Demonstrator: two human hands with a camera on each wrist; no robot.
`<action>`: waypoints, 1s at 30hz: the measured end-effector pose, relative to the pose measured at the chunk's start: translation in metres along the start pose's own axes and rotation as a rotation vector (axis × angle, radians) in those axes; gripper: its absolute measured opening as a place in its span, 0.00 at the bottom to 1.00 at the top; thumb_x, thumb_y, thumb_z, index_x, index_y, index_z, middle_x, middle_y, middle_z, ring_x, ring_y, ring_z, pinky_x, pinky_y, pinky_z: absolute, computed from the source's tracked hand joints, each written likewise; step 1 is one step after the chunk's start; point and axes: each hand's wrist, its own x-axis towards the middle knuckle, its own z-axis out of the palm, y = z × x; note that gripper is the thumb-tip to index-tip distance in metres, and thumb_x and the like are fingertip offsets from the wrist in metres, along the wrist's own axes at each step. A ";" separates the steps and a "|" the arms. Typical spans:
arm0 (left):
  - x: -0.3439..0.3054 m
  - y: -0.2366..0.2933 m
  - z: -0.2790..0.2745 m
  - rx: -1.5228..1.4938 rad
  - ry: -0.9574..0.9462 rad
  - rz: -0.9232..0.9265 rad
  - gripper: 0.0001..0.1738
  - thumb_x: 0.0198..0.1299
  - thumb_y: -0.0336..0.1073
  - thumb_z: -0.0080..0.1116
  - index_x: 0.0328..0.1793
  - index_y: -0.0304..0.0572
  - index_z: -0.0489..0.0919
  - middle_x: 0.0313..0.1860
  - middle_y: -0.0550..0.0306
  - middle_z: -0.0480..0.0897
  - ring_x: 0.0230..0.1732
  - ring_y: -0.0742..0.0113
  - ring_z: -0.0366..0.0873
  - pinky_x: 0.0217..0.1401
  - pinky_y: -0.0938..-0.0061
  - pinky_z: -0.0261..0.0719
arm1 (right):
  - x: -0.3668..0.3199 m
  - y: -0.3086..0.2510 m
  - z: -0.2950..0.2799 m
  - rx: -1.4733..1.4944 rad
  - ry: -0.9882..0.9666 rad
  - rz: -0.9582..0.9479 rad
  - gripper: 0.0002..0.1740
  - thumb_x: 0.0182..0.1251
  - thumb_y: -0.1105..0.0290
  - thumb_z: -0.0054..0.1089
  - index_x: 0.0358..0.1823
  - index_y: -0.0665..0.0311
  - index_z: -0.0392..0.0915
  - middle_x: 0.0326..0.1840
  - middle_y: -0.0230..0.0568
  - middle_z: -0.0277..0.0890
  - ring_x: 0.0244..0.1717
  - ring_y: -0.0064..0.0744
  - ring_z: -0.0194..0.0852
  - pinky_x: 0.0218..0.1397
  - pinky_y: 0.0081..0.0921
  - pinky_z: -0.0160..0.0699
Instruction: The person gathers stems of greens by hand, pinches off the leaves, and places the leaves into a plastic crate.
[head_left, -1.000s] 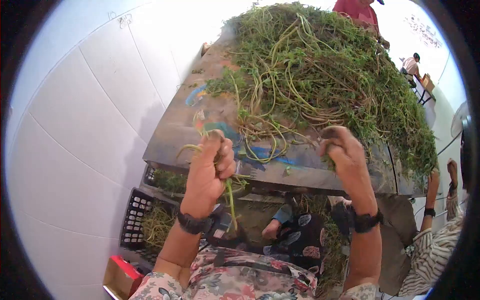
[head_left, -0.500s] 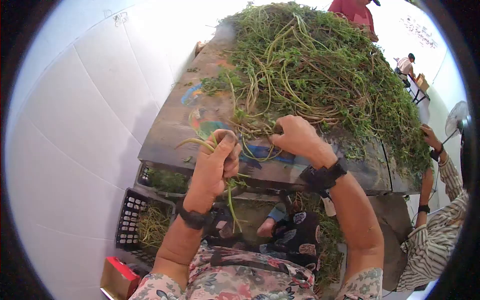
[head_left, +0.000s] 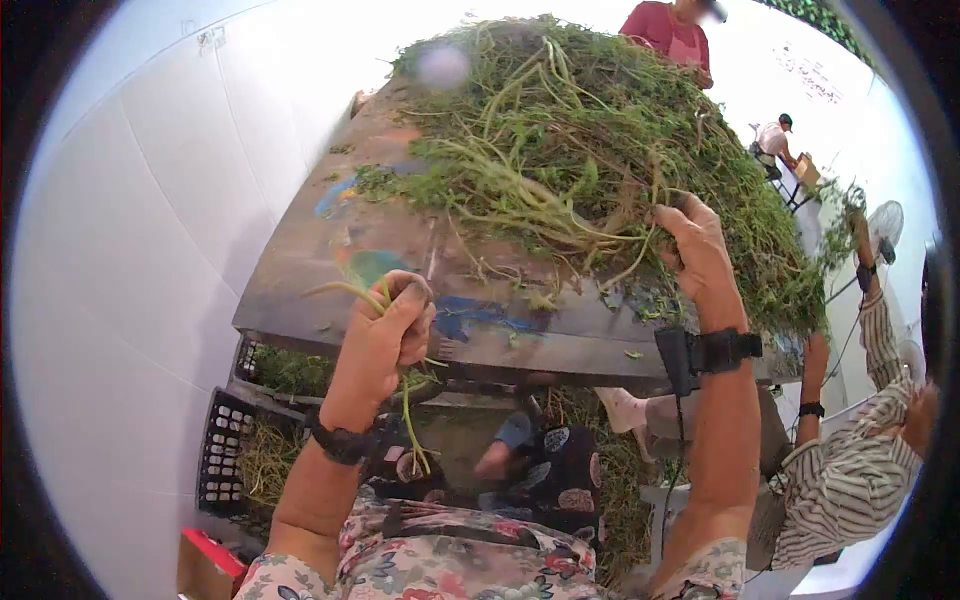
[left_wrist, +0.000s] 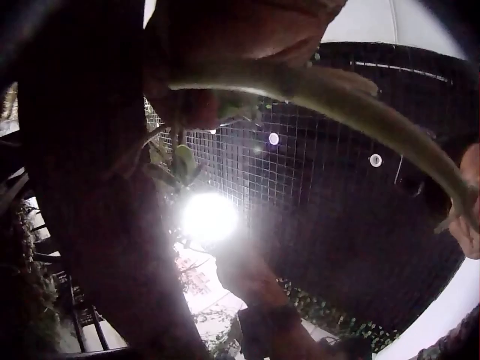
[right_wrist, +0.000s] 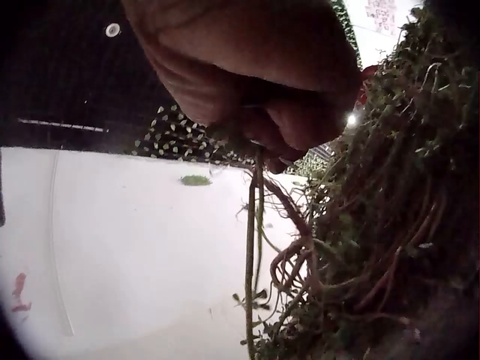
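Observation:
My left hand (head_left: 385, 325) is curled round a small bunch of green stems (head_left: 408, 415), in front of the table's near edge. Some of the stems hang below the fist, while one pokes out toward the left. In the left wrist view a thick pale stem (left_wrist: 337, 105) crosses close to the camera. At the near side of the leafy heap (head_left: 590, 130), my right hand (head_left: 697, 250) pinches long thin stems. The right wrist view shows those plant stems (right_wrist: 251, 247) hanging from its fingertips beside the tangled greens (right_wrist: 390, 225).
The heap covers much of the dark, paint-marked table (head_left: 300, 255). Below stands a black crate (head_left: 222, 450) of stems, with a red-edged box (head_left: 210, 555) near it. A person in a striped sleeve (head_left: 850, 490) works at the right; another in red (head_left: 670, 35) is behind the heap.
My right hand first moved left to the stems at the heap's front, then back right and away from me, now pinching stems. Stems there have shifted. The left hand keeps its bunch.

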 end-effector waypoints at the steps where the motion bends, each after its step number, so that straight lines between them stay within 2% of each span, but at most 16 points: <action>1: -0.001 0.001 0.002 0.027 -0.003 -0.004 0.05 0.62 0.36 0.51 0.36 0.45 0.70 0.20 0.67 0.66 0.14 0.83 0.54 0.13 0.86 0.49 | -0.001 0.001 -0.008 -0.020 -0.046 0.038 0.11 0.57 0.67 0.53 0.39 0.62 0.76 0.33 0.29 0.70 0.32 0.19 0.64 0.24 0.16 0.62; 2: -0.001 0.001 0.004 0.053 -0.006 -0.007 0.06 0.63 0.36 0.51 0.35 0.45 0.69 0.20 0.67 0.65 0.15 0.84 0.54 0.14 0.87 0.49 | 0.000 0.002 -0.016 -0.040 -0.093 0.075 0.10 0.57 0.67 0.53 0.39 0.62 0.77 0.35 0.32 0.71 0.35 0.22 0.66 0.25 0.16 0.62; 4: 0.000 0.000 0.004 0.064 -0.011 -0.006 0.06 0.62 0.36 0.52 0.35 0.45 0.69 0.20 0.67 0.66 0.15 0.84 0.54 0.14 0.86 0.49 | 0.008 0.014 -0.042 -0.126 -0.173 -0.026 0.09 0.58 0.70 0.53 0.39 0.60 0.76 0.34 0.31 0.71 0.34 0.19 0.64 0.25 0.14 0.60; 6: -0.002 -0.001 0.003 0.081 0.004 -0.009 0.06 0.62 0.36 0.52 0.35 0.45 0.70 0.20 0.67 0.66 0.15 0.84 0.54 0.14 0.86 0.49 | 0.009 0.015 -0.050 -0.073 -0.172 -0.032 0.08 0.59 0.72 0.52 0.40 0.60 0.76 0.34 0.31 0.71 0.31 0.17 0.63 0.23 0.13 0.58; 8: 0.000 -0.001 0.004 0.101 0.018 -0.003 0.06 0.62 0.37 0.52 0.35 0.45 0.70 0.21 0.67 0.66 0.15 0.84 0.54 0.14 0.86 0.49 | 0.009 0.006 -0.058 0.115 -0.072 0.038 0.08 0.59 0.74 0.52 0.40 0.62 0.76 0.33 0.31 0.72 0.26 0.16 0.62 0.21 0.13 0.56; 9: 0.000 -0.001 0.005 0.106 0.015 -0.006 0.06 0.63 0.36 0.51 0.35 0.45 0.70 0.20 0.66 0.66 0.15 0.83 0.55 0.14 0.86 0.50 | 0.011 0.004 -0.063 0.312 -0.108 0.041 0.07 0.60 0.74 0.52 0.39 0.65 0.75 0.31 0.32 0.72 0.21 0.16 0.58 0.18 0.15 0.54; 12: 0.000 0.000 0.005 0.104 0.013 -0.015 0.06 0.64 0.36 0.49 0.35 0.44 0.71 0.19 0.65 0.66 0.15 0.81 0.55 0.14 0.86 0.52 | 0.008 -0.013 -0.068 0.493 0.014 -0.082 0.09 0.62 0.72 0.53 0.42 0.66 0.74 0.32 0.33 0.73 0.19 0.17 0.57 0.16 0.15 0.51; 13: 0.001 0.000 0.005 0.098 0.016 -0.015 0.06 0.64 0.36 0.49 0.35 0.44 0.71 0.19 0.65 0.66 0.15 0.81 0.56 0.14 0.86 0.52 | 0.004 -0.020 -0.068 0.467 0.025 -0.107 0.12 0.62 0.71 0.54 0.45 0.67 0.72 0.32 0.34 0.73 0.19 0.17 0.56 0.16 0.14 0.50; 19: -0.001 -0.001 0.007 0.085 -0.001 0.007 0.08 0.65 0.38 0.48 0.35 0.42 0.71 0.21 0.64 0.68 0.17 0.80 0.59 0.16 0.85 0.55 | -0.017 -0.043 -0.062 0.648 -0.091 -0.108 0.12 0.64 0.71 0.52 0.47 0.67 0.71 0.33 0.37 0.73 0.19 0.16 0.56 0.16 0.13 0.50; 22: -0.006 0.003 0.011 0.099 0.003 0.000 0.09 0.65 0.38 0.47 0.35 0.42 0.72 0.21 0.64 0.69 0.18 0.80 0.60 0.17 0.85 0.56 | -0.026 -0.045 -0.058 0.592 -0.172 -0.134 0.12 0.65 0.69 0.51 0.46 0.68 0.72 0.33 0.36 0.73 0.19 0.16 0.59 0.16 0.14 0.52; 24: -0.010 0.007 0.014 0.108 -0.015 0.005 0.10 0.65 0.39 0.47 0.35 0.43 0.71 0.20 0.64 0.68 0.18 0.80 0.60 0.16 0.85 0.55 | -0.041 -0.046 -0.043 0.151 -0.259 -0.308 0.12 0.66 0.67 0.49 0.45 0.69 0.72 0.32 0.35 0.73 0.21 0.17 0.62 0.17 0.13 0.54; 26: -0.015 0.012 0.016 0.111 -0.051 0.026 0.11 0.66 0.42 0.47 0.36 0.44 0.71 0.18 0.65 0.65 0.17 0.80 0.59 0.15 0.85 0.54 | -0.057 -0.049 -0.023 -0.026 -0.345 -0.297 0.13 0.66 0.66 0.48 0.43 0.69 0.73 0.32 0.32 0.73 0.23 0.17 0.65 0.19 0.13 0.58; 28: -0.018 0.016 0.019 0.115 -0.068 0.019 0.11 0.66 0.42 0.46 0.37 0.44 0.70 0.18 0.65 0.65 0.17 0.80 0.58 0.15 0.86 0.53 | -0.071 -0.053 -0.003 0.065 -0.428 -0.106 0.13 0.67 0.66 0.47 0.42 0.70 0.74 0.31 0.30 0.73 0.27 0.15 0.68 0.23 0.13 0.62; 30: -0.020 0.018 0.023 0.129 -0.086 -0.003 0.11 0.66 0.42 0.45 0.37 0.44 0.70 0.18 0.66 0.65 0.16 0.81 0.57 0.15 0.86 0.53 | -0.083 -0.051 0.013 0.088 -0.500 -0.039 0.13 0.66 0.66 0.46 0.41 0.69 0.75 0.30 0.29 0.74 0.29 0.14 0.67 0.28 0.13 0.64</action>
